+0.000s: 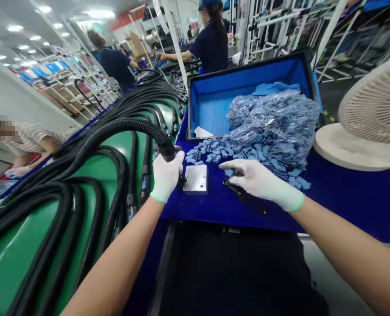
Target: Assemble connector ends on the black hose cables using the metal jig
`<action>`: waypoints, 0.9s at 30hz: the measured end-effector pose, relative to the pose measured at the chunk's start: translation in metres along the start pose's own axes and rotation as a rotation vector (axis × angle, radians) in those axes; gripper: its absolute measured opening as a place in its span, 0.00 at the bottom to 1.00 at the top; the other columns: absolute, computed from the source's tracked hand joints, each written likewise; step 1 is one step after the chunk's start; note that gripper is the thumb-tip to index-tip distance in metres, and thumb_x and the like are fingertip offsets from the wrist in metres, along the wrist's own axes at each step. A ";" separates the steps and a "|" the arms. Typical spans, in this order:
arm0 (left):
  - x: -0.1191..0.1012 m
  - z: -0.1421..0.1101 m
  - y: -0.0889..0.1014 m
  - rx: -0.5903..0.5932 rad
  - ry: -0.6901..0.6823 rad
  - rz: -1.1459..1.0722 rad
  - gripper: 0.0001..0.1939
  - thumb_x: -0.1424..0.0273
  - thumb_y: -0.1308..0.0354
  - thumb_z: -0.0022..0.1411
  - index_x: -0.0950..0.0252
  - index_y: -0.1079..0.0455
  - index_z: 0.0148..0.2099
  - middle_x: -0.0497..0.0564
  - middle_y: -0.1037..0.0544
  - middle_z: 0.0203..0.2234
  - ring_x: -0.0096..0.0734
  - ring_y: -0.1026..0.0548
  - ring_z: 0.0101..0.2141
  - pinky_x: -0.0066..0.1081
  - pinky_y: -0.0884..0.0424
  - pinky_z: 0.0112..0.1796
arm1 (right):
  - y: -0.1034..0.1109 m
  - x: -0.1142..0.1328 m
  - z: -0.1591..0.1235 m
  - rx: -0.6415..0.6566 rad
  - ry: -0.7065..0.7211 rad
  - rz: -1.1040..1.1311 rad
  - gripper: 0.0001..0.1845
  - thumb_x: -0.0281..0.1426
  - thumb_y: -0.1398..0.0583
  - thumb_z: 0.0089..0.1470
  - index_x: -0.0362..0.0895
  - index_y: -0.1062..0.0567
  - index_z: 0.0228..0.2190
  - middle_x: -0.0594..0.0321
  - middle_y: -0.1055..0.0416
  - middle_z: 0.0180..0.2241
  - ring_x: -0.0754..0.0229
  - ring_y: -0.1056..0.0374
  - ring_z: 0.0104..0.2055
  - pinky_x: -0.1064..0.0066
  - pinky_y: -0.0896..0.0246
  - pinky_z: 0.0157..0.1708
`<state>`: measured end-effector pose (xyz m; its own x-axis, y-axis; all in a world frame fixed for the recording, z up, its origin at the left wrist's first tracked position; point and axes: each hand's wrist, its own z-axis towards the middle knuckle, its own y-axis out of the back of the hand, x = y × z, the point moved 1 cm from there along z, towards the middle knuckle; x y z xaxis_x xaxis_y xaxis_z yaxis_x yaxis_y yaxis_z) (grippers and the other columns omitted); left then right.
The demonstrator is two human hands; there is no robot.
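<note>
My left hand [167,173], in a white glove, is wrapped round the end of a black corrugated hose [134,125]. The hose's lower fitting meets the left edge of a small metal block [198,177] on the blue table. To the right of that block, my gloved right hand [252,177] pinches a small blue plastic piece [228,173] between thumb and fingers. Just below those fingers lies a dark tool-like object [232,186], its shape partly hidden. Behind both hands, loose blue plastic pieces [254,149] spill out from a clear plastic bag [274,116].
A blue bin [211,105] lies tipped behind the pieces. At right stands a white fan [376,101]. Many black hoses [79,206] cover the green surface [27,241] at left. Several people [211,39] are at work in the background.
</note>
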<state>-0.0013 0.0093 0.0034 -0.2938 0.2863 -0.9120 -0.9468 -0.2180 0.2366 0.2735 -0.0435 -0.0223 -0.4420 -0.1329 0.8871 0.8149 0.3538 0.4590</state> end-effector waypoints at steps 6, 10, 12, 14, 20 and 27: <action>-0.003 0.007 0.005 0.089 0.051 0.073 0.16 0.63 0.36 0.63 0.69 0.27 0.48 0.48 0.25 0.22 0.31 0.26 0.25 0.30 0.31 0.30 | -0.036 0.034 0.052 0.166 0.215 0.024 0.22 0.42 0.40 0.60 0.45 0.19 0.50 0.62 0.25 0.43 0.69 0.32 0.38 0.79 0.38 0.40; 0.001 0.012 0.010 0.094 0.043 0.091 0.17 0.64 0.35 0.61 0.69 0.25 0.48 0.51 0.22 0.28 0.34 0.24 0.31 0.32 0.29 0.38 | -0.064 0.041 0.087 0.152 0.187 0.085 0.15 0.37 0.42 0.58 0.38 0.24 0.40 0.62 0.28 0.34 0.72 0.36 0.31 0.80 0.44 0.32; 0.005 0.014 0.010 0.100 0.045 0.070 0.18 0.64 0.35 0.61 0.69 0.25 0.49 0.51 0.21 0.30 0.33 0.24 0.32 0.33 0.28 0.39 | -0.074 0.040 0.101 0.164 0.172 0.080 0.16 0.39 0.40 0.55 0.36 0.29 0.32 0.64 0.33 0.29 0.74 0.41 0.28 0.81 0.49 0.29; 0.008 0.015 0.008 0.111 0.047 0.039 0.18 0.63 0.35 0.61 0.69 0.25 0.50 0.52 0.22 0.33 0.33 0.24 0.33 0.33 0.28 0.39 | -0.080 0.039 0.112 0.196 0.163 0.083 0.21 0.42 0.38 0.53 0.35 0.33 0.28 0.65 0.37 0.26 0.75 0.45 0.27 0.81 0.51 0.28; 0.007 0.012 0.014 0.158 0.055 -0.038 0.22 0.58 0.34 0.63 0.69 0.27 0.53 0.51 0.23 0.30 0.32 0.25 0.32 0.32 0.28 0.39 | -0.078 0.036 0.121 0.251 0.133 0.051 0.30 0.52 0.34 0.49 0.35 0.24 0.32 0.62 0.32 0.29 0.73 0.41 0.29 0.81 0.47 0.28; 0.017 -0.054 0.185 -0.121 0.316 0.091 0.26 0.44 0.44 0.66 0.62 0.35 0.50 0.50 0.24 0.37 0.26 0.27 0.28 0.28 0.28 0.31 | -0.077 0.043 0.115 0.259 0.181 -0.127 0.23 0.48 0.36 0.54 0.43 0.18 0.42 0.64 0.24 0.42 0.68 0.28 0.41 0.78 0.36 0.42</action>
<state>-0.1749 -0.0767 0.0132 -0.3027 -0.0385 -0.9523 -0.8908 -0.3439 0.2970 0.1482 0.0304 -0.0253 -0.4410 -0.3453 0.8284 0.6249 0.5444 0.5596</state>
